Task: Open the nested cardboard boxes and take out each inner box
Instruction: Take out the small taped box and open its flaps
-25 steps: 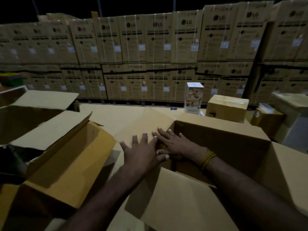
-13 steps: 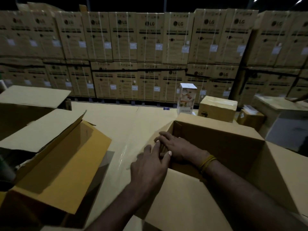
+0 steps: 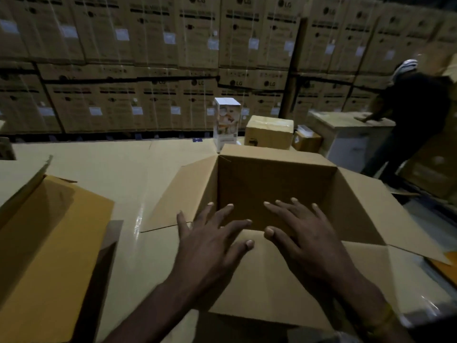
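A large open cardboard box (image 3: 274, 179) stands in front of me with all its flaps folded outward. Its inside is dark and I cannot tell what it holds. My left hand (image 3: 210, 243) hovers with spread, straight fingers over the near left corner of the opening. My right hand (image 3: 304, 233) is beside it over the near edge, fingers also spread and holding nothing. A second open cardboard box (image 3: 49, 233) with an orange-brown flap lies to the left.
A white printed carton (image 3: 227, 123), a closed brown box (image 3: 269, 131) and a smaller box (image 3: 306, 139) stand behind the open box. Stacked LG cartons (image 3: 197, 45) wall the back. A person (image 3: 415, 112) leans on a white cabinet (image 3: 351, 134) at the right.
Both hands left the box's far left corner and now hover spread over its near edge. The left flap lies folded out. My view turned right, bringing the person into sight.
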`<action>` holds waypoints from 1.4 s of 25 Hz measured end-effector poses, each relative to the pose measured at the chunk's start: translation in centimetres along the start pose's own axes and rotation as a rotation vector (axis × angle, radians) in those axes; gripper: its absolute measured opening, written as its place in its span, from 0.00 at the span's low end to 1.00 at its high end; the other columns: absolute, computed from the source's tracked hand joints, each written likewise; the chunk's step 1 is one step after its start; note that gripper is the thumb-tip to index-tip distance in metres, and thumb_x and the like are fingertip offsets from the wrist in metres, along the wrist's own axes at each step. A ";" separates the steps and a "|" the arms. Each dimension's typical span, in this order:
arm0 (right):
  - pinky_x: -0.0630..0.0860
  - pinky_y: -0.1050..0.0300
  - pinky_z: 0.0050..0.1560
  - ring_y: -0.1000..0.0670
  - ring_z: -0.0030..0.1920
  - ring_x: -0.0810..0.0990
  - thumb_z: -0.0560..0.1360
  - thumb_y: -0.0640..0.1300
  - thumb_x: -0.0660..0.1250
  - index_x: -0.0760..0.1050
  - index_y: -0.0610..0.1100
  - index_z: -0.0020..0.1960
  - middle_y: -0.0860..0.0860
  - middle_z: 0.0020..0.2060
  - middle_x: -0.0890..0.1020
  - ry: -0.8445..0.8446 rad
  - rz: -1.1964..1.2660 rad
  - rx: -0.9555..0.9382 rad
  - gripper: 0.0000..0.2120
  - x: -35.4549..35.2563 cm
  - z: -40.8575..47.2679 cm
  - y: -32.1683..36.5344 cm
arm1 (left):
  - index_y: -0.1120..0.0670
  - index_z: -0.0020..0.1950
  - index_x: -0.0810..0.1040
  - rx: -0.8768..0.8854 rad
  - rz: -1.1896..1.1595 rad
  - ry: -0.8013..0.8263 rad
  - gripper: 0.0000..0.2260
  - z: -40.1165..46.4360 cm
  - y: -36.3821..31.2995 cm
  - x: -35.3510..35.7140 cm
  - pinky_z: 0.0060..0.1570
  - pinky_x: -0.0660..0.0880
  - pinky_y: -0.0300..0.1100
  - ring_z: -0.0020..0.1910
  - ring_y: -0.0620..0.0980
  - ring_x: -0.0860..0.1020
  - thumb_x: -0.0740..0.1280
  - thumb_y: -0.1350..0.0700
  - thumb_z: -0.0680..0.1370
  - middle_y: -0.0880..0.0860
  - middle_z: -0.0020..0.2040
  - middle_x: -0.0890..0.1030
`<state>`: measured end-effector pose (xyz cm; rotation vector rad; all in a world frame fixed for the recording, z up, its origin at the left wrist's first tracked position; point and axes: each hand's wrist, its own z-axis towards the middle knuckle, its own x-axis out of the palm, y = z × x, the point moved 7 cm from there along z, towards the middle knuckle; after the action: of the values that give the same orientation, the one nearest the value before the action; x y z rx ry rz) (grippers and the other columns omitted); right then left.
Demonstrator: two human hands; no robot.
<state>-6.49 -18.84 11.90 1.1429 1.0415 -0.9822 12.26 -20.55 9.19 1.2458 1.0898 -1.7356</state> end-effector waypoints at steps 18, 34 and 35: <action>0.71 0.30 0.62 0.44 0.67 0.67 0.74 0.48 0.74 0.78 0.49 0.58 0.50 0.62 0.71 -0.605 0.379 0.212 0.13 -0.5 -9.2 -10.4 | 0.43 0.55 0.84 0.059 -0.345 -0.465 0.18 -1.5 -1.9 -1.2 0.66 0.60 0.64 0.58 0.50 0.75 0.63 0.36 0.72 0.43 0.52 0.82; 0.64 0.24 0.66 0.41 0.76 0.59 0.71 0.40 0.75 0.77 0.53 0.56 0.55 0.65 0.73 -0.753 0.575 0.060 0.17 -1.1 -17.1 -5.4 | 0.45 0.52 0.84 -0.018 -0.241 -0.651 0.16 -14.4 -4.2 -6.0 0.63 0.64 0.68 0.57 0.42 0.71 0.66 0.39 0.72 0.42 0.50 0.81; 0.63 0.24 0.67 0.41 0.76 0.59 0.71 0.40 0.75 0.76 0.53 0.56 0.55 0.65 0.74 -0.770 0.572 0.039 0.17 -1.7 -17.6 -4.4 | 0.45 0.52 0.84 -0.014 -0.249 -0.662 0.15 -15.2 -3.9 -6.9 0.65 0.62 0.67 0.57 0.42 0.71 0.67 0.40 0.72 0.42 0.50 0.81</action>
<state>-13.42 -2.01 10.78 0.8891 0.0649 -0.8564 15.84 -4.46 14.08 0.4594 0.8685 -2.1025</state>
